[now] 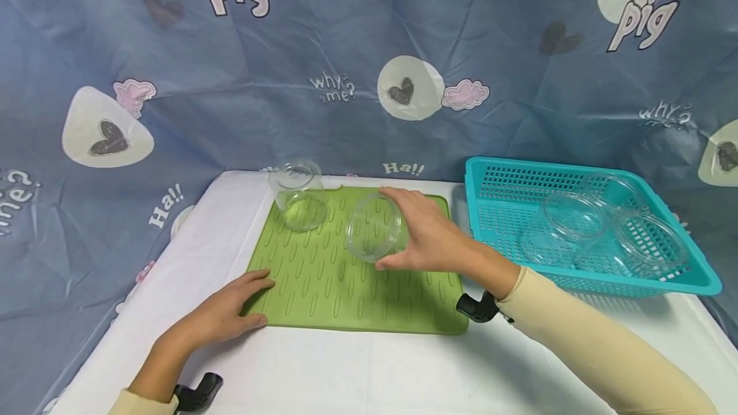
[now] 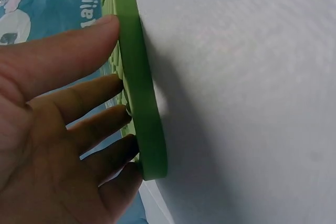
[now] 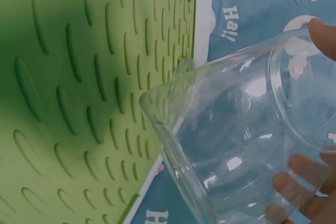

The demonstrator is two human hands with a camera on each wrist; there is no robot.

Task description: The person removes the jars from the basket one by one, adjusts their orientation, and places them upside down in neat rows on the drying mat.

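My right hand [image 1: 429, 232] grips a clear round container [image 1: 375, 228] by its side, tilted above the green ridged mat [image 1: 340, 287]. In the right wrist view, the thumb and fingers lie against one end of the see-through container [image 3: 231, 129], and its rim end points toward the mat [image 3: 79, 103]. At the mat's near left corner rests my left hand [image 1: 221, 309]. The left wrist view has its fairly straight fingers [image 2: 89, 95] touching the mat's edge [image 2: 142, 103]. Another clear container [image 1: 300, 197] stands upside down at the mat's far left corner.
A turquoise perforated basket [image 1: 478, 210] stands to the right, with several clear containers [image 1: 576, 216] inside. White cloth [image 1: 357, 370] covers the table. Behind it hangs a blue printed sheet [image 1: 346, 31].
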